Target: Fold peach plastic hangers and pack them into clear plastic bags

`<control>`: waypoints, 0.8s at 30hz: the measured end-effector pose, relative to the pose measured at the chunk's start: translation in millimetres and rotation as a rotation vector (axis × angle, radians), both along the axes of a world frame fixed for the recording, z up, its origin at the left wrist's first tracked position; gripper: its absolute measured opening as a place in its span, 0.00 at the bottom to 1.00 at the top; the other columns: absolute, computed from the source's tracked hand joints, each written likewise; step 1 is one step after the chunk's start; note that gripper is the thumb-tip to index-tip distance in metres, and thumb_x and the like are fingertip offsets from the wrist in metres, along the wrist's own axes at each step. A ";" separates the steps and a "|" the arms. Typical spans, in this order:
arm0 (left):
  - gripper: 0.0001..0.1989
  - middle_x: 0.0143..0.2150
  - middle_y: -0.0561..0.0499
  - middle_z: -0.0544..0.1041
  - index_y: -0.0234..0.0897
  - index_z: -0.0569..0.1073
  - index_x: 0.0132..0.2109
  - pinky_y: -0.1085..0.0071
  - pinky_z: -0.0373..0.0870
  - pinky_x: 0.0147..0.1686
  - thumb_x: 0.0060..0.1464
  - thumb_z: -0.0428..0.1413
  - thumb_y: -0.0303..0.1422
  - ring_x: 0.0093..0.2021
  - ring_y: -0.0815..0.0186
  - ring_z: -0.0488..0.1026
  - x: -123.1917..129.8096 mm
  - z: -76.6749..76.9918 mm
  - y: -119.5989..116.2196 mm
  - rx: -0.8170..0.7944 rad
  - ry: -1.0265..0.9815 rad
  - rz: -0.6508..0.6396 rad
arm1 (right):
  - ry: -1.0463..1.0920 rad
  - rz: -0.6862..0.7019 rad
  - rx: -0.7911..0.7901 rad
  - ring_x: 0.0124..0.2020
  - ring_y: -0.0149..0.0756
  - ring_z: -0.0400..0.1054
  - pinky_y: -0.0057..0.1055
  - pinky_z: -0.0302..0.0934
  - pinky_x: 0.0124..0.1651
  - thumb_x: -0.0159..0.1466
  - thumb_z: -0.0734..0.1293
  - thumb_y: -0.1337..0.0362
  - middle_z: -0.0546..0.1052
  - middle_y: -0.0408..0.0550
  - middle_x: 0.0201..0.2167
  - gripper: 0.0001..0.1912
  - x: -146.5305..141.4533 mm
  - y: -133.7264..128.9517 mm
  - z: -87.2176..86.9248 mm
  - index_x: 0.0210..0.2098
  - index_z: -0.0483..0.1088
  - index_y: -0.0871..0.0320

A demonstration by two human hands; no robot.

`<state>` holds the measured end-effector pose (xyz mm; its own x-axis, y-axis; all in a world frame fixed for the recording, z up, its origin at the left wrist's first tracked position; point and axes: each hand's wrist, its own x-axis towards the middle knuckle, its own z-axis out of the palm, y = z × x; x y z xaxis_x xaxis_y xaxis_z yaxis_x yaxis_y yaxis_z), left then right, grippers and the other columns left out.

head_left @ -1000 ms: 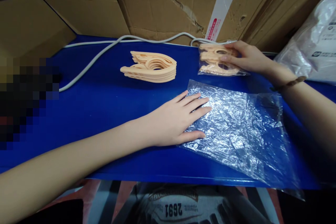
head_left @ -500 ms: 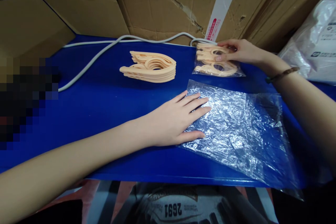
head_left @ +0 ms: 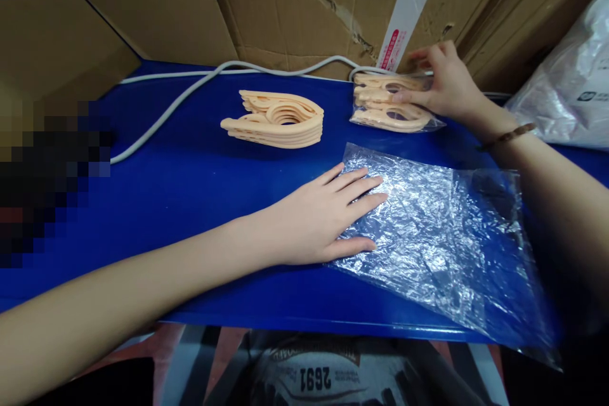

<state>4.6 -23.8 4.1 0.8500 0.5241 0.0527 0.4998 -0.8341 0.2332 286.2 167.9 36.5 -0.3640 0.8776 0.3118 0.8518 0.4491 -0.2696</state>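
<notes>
In the head view, the left hand (head_left: 328,216) lies flat with its fingers spread wide. It presses on one end of a clear plastic bag (head_left: 428,235), which lies on the blue table (head_left: 190,196). The bag is thin and crinkly, so the flat hand may be there to stop it from sliding. Its far corner hangs over the front edge of the table.

The right hand (head_left: 447,85) has a bracelet (head_left: 516,135) on its wrist. This hand is held open, with the fingers up and the thumb low, over a bagged pack of peach folded hangers (head_left: 368,98). I cannot tell if the thumb touches the pack. The pack sits at the back, near the cardboard box (head_left: 285,6), maybe so it is out of the way.

To the left of the pack, and apart from it, is a loose stack of peach folded hangers (head_left: 285,136). They have the same shape, so they can sit neatly on top of each other. No hand touches this stack. A white cable (head_left: 285,73) runs behind it.
</notes>
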 end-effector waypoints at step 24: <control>0.42 0.77 0.35 0.58 0.31 0.62 0.73 0.47 0.55 0.74 0.65 0.52 0.58 0.77 0.42 0.52 1.8 -1.6 -2.0 0.066 -0.034 0.274 | -0.471 0.205 -0.294 0.25 0.38 0.69 0.35 0.55 0.30 0.72 0.56 0.54 0.78 0.48 0.30 0.15 -1.7 -166.5 23.6 0.35 0.67 0.53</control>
<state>6.4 -25.8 2.5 0.6740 0.7289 0.1206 0.7019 -0.6827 0.2031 284.4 1.5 60.0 -0.5755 0.7999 -0.1703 0.8137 0.5809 -0.0210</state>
